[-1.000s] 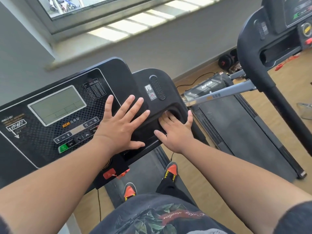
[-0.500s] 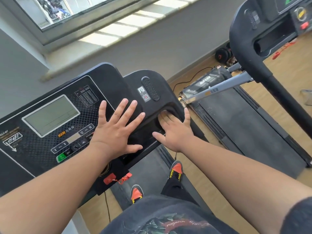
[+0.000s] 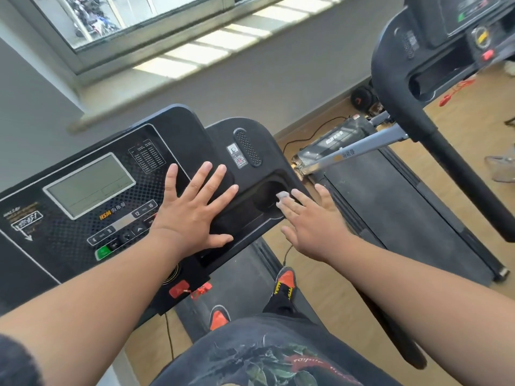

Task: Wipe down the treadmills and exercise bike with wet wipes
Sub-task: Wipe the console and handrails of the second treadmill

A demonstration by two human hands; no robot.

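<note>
left hand (image 3: 192,215) flat on treadmill console (image 3: 83,190), right hand (image 3: 312,221) at its right edge, second treadmill (image 3: 404,213) rightward

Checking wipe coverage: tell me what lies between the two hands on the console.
Head view: between left hand and right hand lies the console's recessed black tray, with a small whitish wad at the right fingertips.
</note>
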